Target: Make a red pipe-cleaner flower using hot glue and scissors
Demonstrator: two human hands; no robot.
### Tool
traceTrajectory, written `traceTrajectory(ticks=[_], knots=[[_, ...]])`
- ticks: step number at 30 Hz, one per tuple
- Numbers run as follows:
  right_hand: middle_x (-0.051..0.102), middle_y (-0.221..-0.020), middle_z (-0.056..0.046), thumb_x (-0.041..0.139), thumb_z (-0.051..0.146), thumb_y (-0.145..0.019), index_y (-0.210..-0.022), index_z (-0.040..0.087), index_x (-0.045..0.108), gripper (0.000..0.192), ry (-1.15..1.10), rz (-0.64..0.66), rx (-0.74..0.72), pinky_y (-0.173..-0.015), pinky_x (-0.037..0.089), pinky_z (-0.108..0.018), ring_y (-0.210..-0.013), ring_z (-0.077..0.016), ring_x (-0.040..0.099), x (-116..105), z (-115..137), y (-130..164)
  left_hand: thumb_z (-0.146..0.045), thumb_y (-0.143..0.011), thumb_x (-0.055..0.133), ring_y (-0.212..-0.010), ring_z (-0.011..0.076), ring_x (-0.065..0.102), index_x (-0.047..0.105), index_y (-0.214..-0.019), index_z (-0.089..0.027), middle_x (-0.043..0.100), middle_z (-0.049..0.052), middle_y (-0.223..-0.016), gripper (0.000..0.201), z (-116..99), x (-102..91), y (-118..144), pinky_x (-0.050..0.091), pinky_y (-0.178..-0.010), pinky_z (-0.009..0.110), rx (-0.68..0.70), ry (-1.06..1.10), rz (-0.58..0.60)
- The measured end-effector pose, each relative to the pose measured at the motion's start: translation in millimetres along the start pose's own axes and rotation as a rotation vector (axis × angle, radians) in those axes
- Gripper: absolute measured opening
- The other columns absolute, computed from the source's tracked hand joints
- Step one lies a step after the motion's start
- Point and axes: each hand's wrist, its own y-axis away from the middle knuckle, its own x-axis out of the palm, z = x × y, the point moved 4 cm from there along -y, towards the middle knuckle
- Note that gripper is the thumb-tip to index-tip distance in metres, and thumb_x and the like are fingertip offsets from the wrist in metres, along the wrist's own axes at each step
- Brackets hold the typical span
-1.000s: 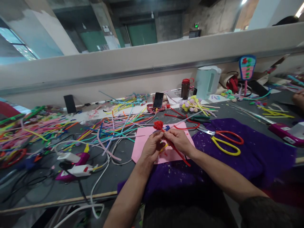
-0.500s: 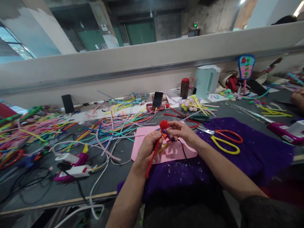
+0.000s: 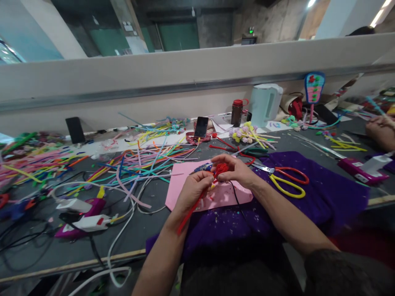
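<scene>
Over the pink sheet (image 3: pixel 176 187), my left hand (image 3: pixel 194 189) pinches the red fuzzy stem (image 3: pixel 187 218), a pipe cleaner whose tail hangs past the wrist. At its upper end is a red pipe-cleaner flower (image 3: pixel 221 167), tilted to the right. The curled fingers and thumb of my right hand (image 3: pixel 237 170) close around this flower and partly cover it. Just behind my hands lies a blue glue gun (image 3: pixel 203 167), partly hidden, and a black cord (image 3: pixel 237 195) runs down across the sheet. Small orange, yellow and red scraps lie under my fingers.
Scissors (image 3: pixel 288 176) with red and yellow handles rest on the purple cloth (image 3: pixel 324 185). Pipe cleaners (image 3: pixel 145 160) spread to the left, near power strips (image 3: pixel 86 222) and white cables. Behind stand a phone (image 3: pixel 201 127), a bottle (image 3: pixel 237 113) and a kettle (image 3: pixel 266 105). Another person's hand (image 3: pixel 381 131) is far right.
The red flower, upright above my left hand before, now leans right into my right hand. My right fingers have moved from beside the glue gun onto the flower. The view has shifted slightly right.
</scene>
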Motion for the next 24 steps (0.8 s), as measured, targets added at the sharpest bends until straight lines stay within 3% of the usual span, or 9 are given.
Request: traceTrajectory(ticks=[11, 18, 24], knots=[[0.06, -0.078, -0.001, 0.062, 0.02, -0.065, -0.092, 0.017, 0.057, 0.027, 0.077, -0.04, -0.01, -0.045, 0.04, -0.018, -0.055, -0.0079, 0.054, -0.4, -5.0, -1.7, -0.023, -0.063, 0.062, -0.031, 0.0033, 0.031, 0.057, -0.064, -0.015, 0.047, -0.006, -0.042, 0.009, -10.3, 5.1, 5.3, 0.022, -0.034, 0.017, 0.042, -0.05, -0.13], [0.057, -0.061, 0.002, 0.062, 0.022, -0.066, -0.085, 0.015, 0.056, 0.021, 0.102, -0.065, 0.0, -0.043, 0.037, -0.018, -0.048, -0.0068, 0.05, 0.7, -9.1, -2.9, -0.022, -0.062, 0.062, -0.034, 0.0045, 0.035, 0.058, -0.063, -0.014, 0.048, -0.005, -0.042, 0.008, -10.6, 5.7, 5.3, 0.026, -0.037, 0.018, 0.056, -0.053, -0.141], [0.055, -0.059, 0.002, 0.062, 0.022, -0.067, -0.082, 0.015, 0.055, 0.018, 0.122, -0.061, -0.001, -0.042, 0.036, -0.017, -0.047, -0.007, 0.05, 0.5, -10.0, -3.2, -0.025, -0.063, 0.061, -0.035, 0.0045, 0.034, 0.058, -0.066, -0.014, 0.047, -0.005, -0.042, 0.011, -8.0, 4.1, 3.8, 0.026, -0.038, 0.018, 0.06, -0.1, -0.134]])
